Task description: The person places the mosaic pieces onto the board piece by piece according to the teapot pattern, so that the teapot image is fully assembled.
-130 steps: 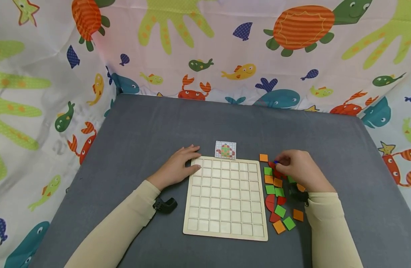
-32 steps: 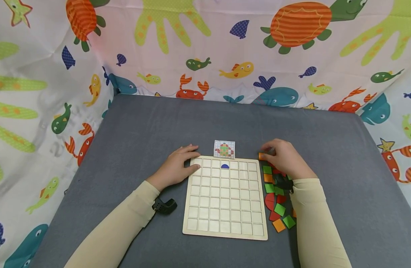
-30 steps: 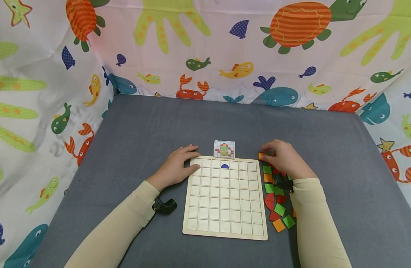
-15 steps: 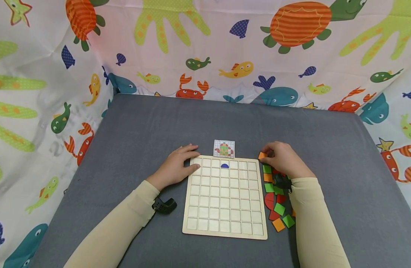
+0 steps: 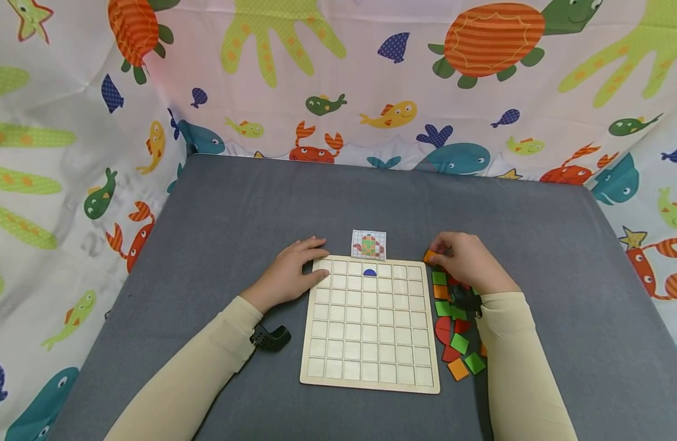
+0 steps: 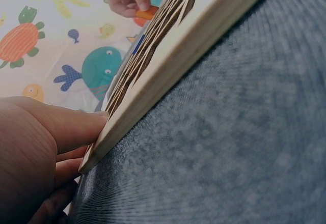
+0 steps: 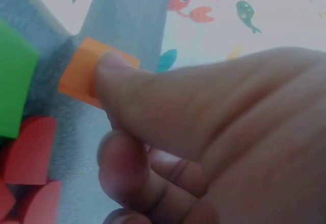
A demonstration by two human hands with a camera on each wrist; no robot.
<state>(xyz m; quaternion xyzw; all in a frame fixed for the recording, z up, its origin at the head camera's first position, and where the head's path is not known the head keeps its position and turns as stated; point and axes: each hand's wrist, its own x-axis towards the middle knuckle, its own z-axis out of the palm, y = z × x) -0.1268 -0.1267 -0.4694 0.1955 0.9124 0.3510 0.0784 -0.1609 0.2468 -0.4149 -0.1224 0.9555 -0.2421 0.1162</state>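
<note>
My left hand (image 5: pixel 285 272) holds the upper left corner of a pale wooden grid board (image 5: pixel 371 372). In the left wrist view, its thumb (image 6: pixel 76 124) lies on the top face and other fingers are at the edge. A blue half-circle tile (image 5: pixel 370 272) sits in the top row of the grid. Just off the board's upper right corner, my right hand (image 5: pixel 473 260) pinches an orange square tile (image 7: pixel 79 71). The right wrist view shows the thumb on the tile's face; the finger behind it is partly hidden. The tile appears tilted.
A small card (image 5: pixel 368 244) with a printed coloured grid pattern lies at the board's top edge. Along its right side lie several loose tiles: green squares (image 5: pixel 459 343), orange squares (image 5: pixel 457 369) and red curved pieces (image 5: pixel 443 330). The right forearm covers some.
The right hand set the blue half-circle on the board after 4.3 s ago. It took hold of the orange square, which has since tilted and shifted slightly left. The left hand stays put.
</note>
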